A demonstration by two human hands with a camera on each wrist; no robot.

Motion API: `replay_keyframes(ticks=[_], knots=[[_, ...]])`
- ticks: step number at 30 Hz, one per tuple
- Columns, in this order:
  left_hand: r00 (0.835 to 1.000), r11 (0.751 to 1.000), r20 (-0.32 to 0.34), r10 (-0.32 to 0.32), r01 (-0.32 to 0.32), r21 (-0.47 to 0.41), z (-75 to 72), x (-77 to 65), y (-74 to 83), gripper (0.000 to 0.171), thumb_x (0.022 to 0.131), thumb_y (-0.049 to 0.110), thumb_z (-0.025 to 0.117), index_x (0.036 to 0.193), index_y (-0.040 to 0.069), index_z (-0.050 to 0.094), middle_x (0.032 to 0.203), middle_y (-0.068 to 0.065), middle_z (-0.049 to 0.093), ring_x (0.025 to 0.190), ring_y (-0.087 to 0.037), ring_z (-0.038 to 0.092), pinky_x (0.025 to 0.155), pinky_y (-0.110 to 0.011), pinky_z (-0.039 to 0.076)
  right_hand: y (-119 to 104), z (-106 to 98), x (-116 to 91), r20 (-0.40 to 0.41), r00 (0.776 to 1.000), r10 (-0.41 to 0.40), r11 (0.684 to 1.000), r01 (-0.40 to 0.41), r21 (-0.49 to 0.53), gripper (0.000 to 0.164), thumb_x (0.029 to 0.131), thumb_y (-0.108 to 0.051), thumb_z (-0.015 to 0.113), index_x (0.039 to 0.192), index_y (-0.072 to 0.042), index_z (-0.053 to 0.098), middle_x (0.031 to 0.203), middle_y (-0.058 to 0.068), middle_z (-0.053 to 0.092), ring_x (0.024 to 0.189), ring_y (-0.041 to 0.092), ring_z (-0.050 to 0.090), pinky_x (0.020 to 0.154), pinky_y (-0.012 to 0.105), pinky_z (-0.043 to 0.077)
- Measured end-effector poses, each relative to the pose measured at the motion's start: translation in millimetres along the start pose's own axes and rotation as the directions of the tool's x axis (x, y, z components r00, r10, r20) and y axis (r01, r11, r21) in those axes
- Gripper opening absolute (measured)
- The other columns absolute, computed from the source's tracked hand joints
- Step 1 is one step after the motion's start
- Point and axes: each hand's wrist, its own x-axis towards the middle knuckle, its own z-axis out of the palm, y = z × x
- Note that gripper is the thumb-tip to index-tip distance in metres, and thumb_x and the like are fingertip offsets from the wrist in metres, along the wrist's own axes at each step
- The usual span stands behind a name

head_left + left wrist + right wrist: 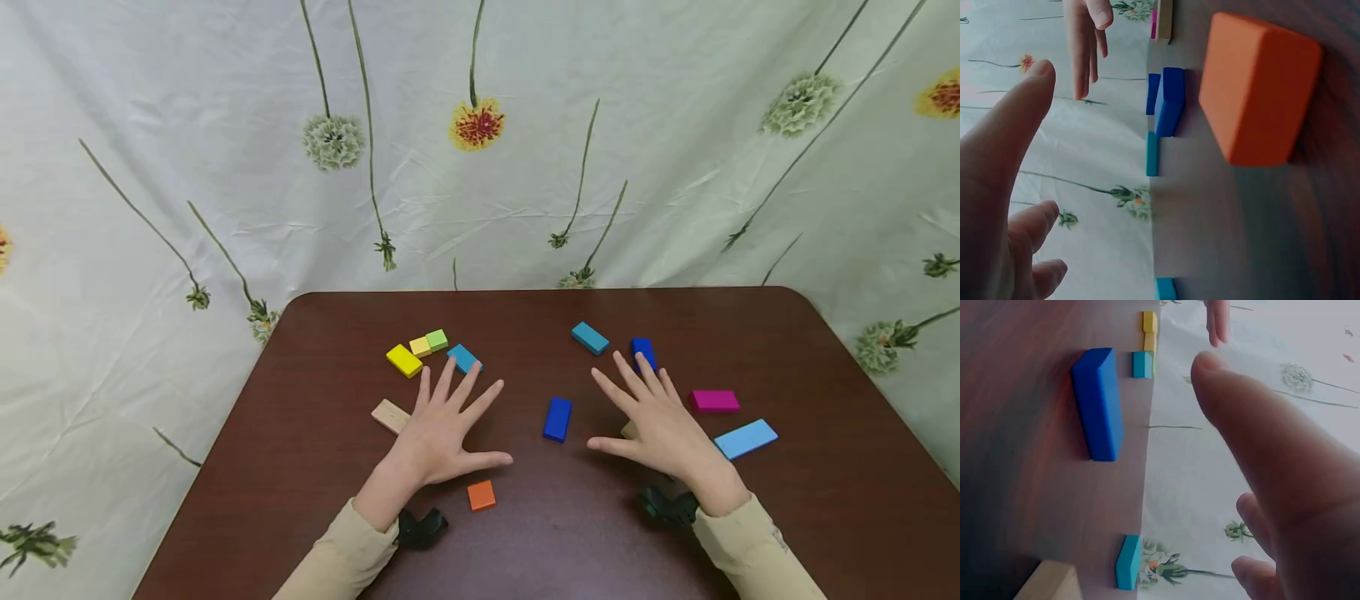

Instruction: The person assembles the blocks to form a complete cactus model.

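My left hand (441, 432) hovers over the table's left part with its fingers spread, holding nothing. Partly under it lies a natural wood block (391, 416), and an orange block (482, 496) sits below its thumb. Beyond its fingertips is a blue block (465, 358). My right hand (660, 429), also spread and holding nothing, is above the right part. It mostly covers another wooden block (628, 430), seen better in the right wrist view. A dark blue block (643, 353) shows at its fingertips; a second dark blue block (557, 419) lies between the hands.
On the brown table (315, 500), a yellow block (404, 361), a pale yellow block (421, 347) and a green block (437, 339) cluster at back left. A teal block (590, 337) is at the back; magenta (715, 402) and light blue blocks (746, 439) lie right. A flowered cloth (525, 192) hangs behind.
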Motion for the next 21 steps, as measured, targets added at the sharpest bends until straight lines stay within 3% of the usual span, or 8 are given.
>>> replay_keyframes(ticks=[4, 9, 15, 21], knots=[[1.000, 0.999, 0.001, 0.012, -0.012, -0.032, 2.6, -5.8, -3.2, 0.091, 0.078, 0.081, 0.036, 0.151, 0.030, 0.018, 0.157, -0.007, 0.011, 0.142, -0.036, -0.002, 0.108, -0.063, 0.006, 6.5, 1.9, -4.9, 0.012, 1.000, -0.004, 1.000, 0.003, 0.027, 0.091, 0.078, -0.065, 0.061, 0.150, -0.021, 0.027, 0.155, 0.015, 0.013, 0.140, 0.041, 0.004, 0.106, 0.062, 0.013], [0.998, 0.990, 0.004, 0.056, -0.055, -0.133, 5.9, -12.5, -7.0, 0.089, 0.080, 0.078, 0.040, 0.152, 0.032, 0.013, 0.157, -0.004, 0.005, 0.142, -0.032, 0.001, 0.110, -0.058, 0.009, 15.0, 4.0, -11.5, 0.026, 1.000, -0.014, 0.998, 0.012, 0.066, 0.091, 0.078, -0.064, 0.062, 0.150, -0.022, 0.026, 0.155, 0.013, 0.014, 0.139, 0.041, 0.014, 0.105, 0.062, 0.020], [0.994, 0.970, -0.027, 0.107, -0.110, -0.216, 12.5, -20.9, -10.9, 0.086, 0.083, 0.072, 0.045, 0.152, 0.029, 0.015, 0.156, -0.004, 0.012, 0.141, -0.032, 0.015, 0.110, -0.054, 0.017, 25.0, 4.8, -20.6, 0.017, 1.000, -0.010, 0.981, 0.007, 0.192, 0.086, 0.080, -0.057, 0.064, 0.150, -0.023, 0.028, 0.154, 0.010, 0.020, 0.134, 0.039, 0.029, 0.096, 0.059, 0.036], [0.993, 0.940, -0.047, 0.109, -0.118, -0.319, 18.5, -31.0, -12.1, 0.085, 0.084, 0.066, 0.051, 0.151, 0.023, 0.022, 0.155, -0.008, 0.019, 0.139, -0.029, 0.022, 0.110, -0.047, 0.023, 35.3, 6.6, -29.1, 0.017, 1.000, 0.018, 0.950, -0.023, 0.311, 0.078, 0.083, -0.050, 0.066, 0.147, -0.020, 0.034, 0.150, 0.011, 0.030, 0.132, 0.035, 0.035, 0.093, 0.056, 0.040]])
